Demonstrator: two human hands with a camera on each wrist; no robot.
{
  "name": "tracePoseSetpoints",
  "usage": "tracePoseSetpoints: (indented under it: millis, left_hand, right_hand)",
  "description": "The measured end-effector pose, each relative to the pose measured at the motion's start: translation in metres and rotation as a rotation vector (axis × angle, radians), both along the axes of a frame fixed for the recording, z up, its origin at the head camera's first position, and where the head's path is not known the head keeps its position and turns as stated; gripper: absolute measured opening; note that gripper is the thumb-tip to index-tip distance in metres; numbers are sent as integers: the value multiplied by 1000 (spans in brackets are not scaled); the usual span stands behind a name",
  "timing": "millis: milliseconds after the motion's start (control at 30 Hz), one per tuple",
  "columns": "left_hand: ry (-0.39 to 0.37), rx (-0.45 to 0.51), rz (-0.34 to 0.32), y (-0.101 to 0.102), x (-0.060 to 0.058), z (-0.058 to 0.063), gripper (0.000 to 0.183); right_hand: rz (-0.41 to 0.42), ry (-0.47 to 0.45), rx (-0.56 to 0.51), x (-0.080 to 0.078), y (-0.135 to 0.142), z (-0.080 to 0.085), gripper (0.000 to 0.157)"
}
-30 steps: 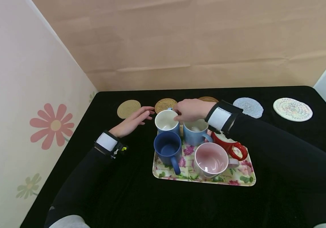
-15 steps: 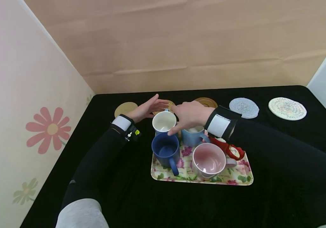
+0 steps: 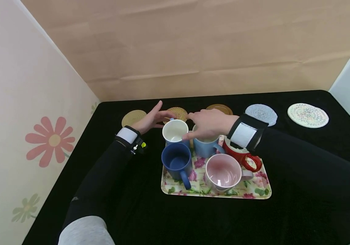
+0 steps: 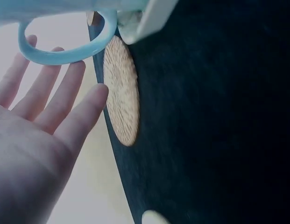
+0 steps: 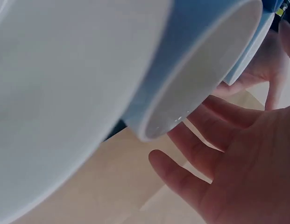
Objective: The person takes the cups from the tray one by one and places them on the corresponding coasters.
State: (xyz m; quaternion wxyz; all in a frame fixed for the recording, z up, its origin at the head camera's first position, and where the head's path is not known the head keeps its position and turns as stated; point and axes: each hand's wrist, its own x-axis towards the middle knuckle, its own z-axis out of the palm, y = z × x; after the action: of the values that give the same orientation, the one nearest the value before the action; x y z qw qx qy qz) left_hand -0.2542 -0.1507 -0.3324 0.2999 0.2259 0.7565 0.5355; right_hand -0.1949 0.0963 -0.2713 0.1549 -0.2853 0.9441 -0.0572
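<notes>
A round, white-lined, light-blue mug (image 3: pixel 175 131) stands at eleven o'clock on a rectangular floral tray (image 3: pixel 255 190). Left hand (image 3: pixel 151 120) spread wide at the mug's ten; right hand (image 3: pixel 210 123) likewise at three.

Black table (image 3: pixel 217 221) carrying a flowered tray (image 3: pixel 255 185). Behind the tray lie round mats: tan (image 3: pixel 133 118) off its left, woven (image 3: pixel 180 113) and brown (image 3: pixel 222 108) directly behind, pale blue (image 3: pixel 262 114) behind its right end, speckled white (image 3: pixel 308 115) farther right.
</notes>
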Motion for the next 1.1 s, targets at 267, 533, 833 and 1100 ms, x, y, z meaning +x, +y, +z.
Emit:
tracePoseSetpoints:
  millis: [267, 533, 833, 1100]
  left_hand:
    - [48, -37, 61, -22, 14, -5, 90]
    - [106, 19, 59, -33, 37, -19, 55]
    - [122, 172, -32, -34, 61, -36, 31]
    - [-23, 159, -33, -25, 70, -36, 31]
  right_hand:
    - [5, 38, -46, 1, 15, -2, 85]
    - [26, 81, -57, 8, 30, -5, 82]
    - [24, 116, -90, 15, 49, 0, 81]
    - [33, 149, -103, 22, 60, 3, 77]
